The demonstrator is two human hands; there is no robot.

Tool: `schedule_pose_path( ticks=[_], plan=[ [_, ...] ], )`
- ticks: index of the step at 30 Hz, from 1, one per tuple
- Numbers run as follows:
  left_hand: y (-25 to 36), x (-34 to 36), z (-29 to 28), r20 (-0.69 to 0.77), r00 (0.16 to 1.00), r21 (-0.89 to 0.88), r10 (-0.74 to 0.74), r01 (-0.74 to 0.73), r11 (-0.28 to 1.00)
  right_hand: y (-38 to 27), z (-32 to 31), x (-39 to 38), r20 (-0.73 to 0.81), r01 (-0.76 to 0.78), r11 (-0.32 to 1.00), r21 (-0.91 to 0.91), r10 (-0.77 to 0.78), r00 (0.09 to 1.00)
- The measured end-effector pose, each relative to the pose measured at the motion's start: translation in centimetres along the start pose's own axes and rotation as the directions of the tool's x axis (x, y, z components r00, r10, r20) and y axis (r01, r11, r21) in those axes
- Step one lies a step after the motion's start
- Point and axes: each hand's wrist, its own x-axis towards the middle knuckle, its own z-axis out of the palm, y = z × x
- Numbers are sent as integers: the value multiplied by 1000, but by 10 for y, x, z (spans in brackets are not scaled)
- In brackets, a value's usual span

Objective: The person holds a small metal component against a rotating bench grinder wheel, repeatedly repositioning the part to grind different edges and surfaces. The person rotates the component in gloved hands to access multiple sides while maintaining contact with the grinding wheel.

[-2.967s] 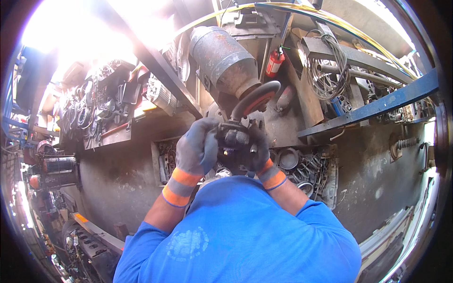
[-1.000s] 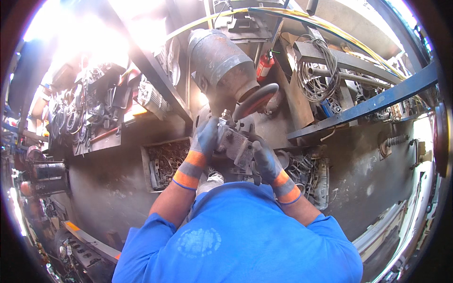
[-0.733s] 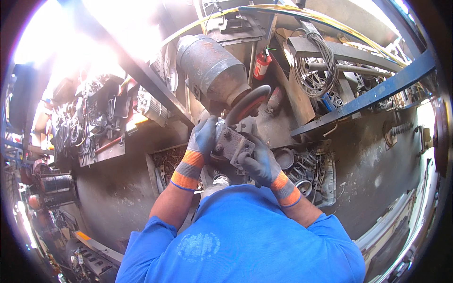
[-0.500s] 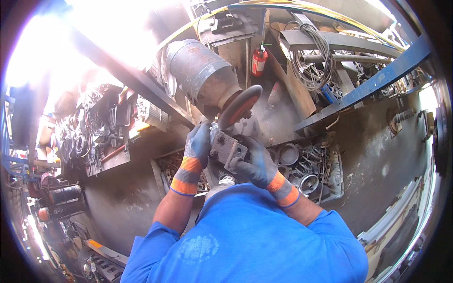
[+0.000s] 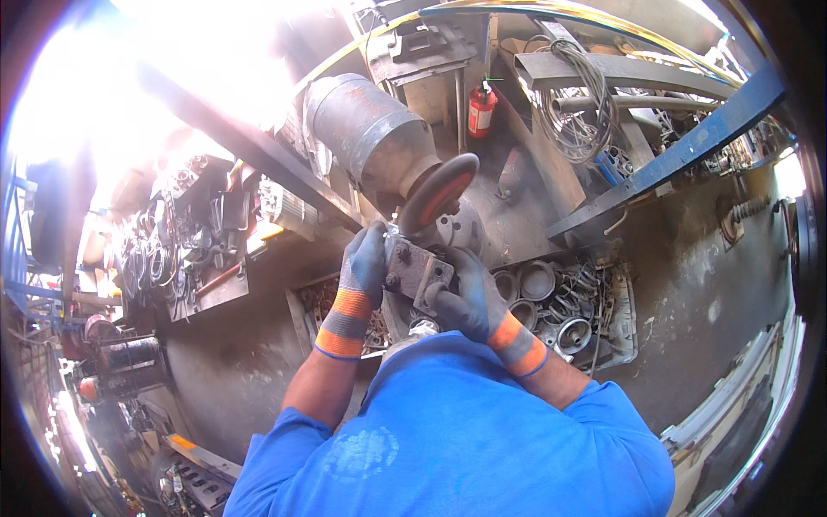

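Observation:
In the head view, my gloved left hand (image 5: 365, 263) grips the left side of a dark metal block (image 5: 412, 271) with a flat bolted plate and a small shiny fitting at its upper left. My gloved right hand (image 5: 465, 302) is wrapped round the block's right side, thumb near its lower corner. Just above the block is a dark wheel (image 5: 424, 196) with a red face, mounted on the end of a grey, rust-marked cylindrical machine (image 5: 355, 121). The fitting is right by the wheel's lower left rim; whether they touch I cannot tell.
A blue beam (image 5: 655, 164) crosses on the right beneath coiled cable (image 5: 573, 103). A red extinguisher (image 5: 481, 110) stands behind the machine. Scrap rings and parts fill a low tray (image 5: 627, 340). Cluttered metal hangs on the left (image 5: 181, 250), below a grey beam (image 5: 250, 151).
Since three seconds ago the held block has turned, so its bolted plate faces up. My right hand has shifted lower round its right side. The whole view has swung slightly.

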Motion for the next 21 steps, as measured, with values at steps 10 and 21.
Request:
schedule_pose_path(
  ticks=[10,21],
  plan=[
    [4,-10,-7,7,974,206,227,-223,953,-13,-1,-1,-22,46,989,-144,-49,999],
    [-11,-4,7,-40,980,91,196,-192,977,-1,-6,3,21,-10,1000,-24,10,1000]
  ],
)
